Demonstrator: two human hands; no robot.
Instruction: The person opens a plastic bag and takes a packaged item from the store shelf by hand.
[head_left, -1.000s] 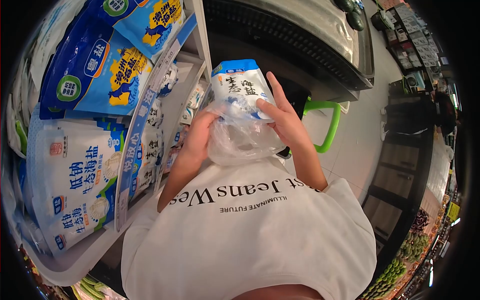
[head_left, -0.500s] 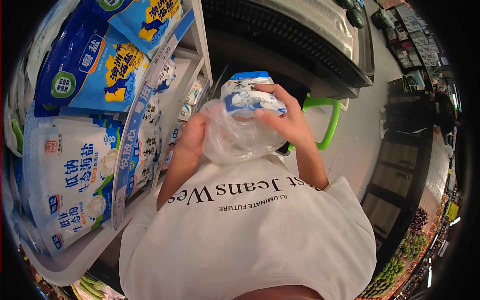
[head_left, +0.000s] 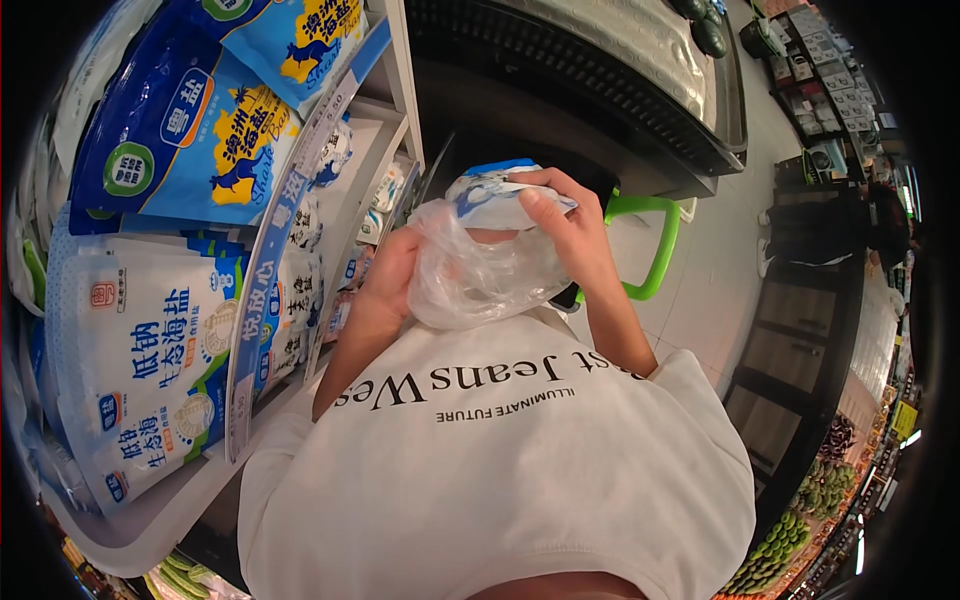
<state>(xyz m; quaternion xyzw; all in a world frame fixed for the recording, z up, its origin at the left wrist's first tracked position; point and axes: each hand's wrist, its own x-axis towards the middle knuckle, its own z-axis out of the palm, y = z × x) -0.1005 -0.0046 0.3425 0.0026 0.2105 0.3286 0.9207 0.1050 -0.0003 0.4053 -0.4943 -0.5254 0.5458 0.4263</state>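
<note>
Two hands at work: L hand (head_left: 392,268) is closed on the side of a clear plastic bag (head_left: 468,282), R hand (head_left: 572,222) is clamped on a blue-and-white packet (head_left: 488,190) w/ thumb on its face. Packet sits btwn the hands at the bag's far edge, beyond a rack (head_left: 243,385) of salt packs on the left — can't tell if any of it is inside. Best to keep L grip light so the thin film doesn't tear, & R grip firm w/o squashing the packet.
</note>
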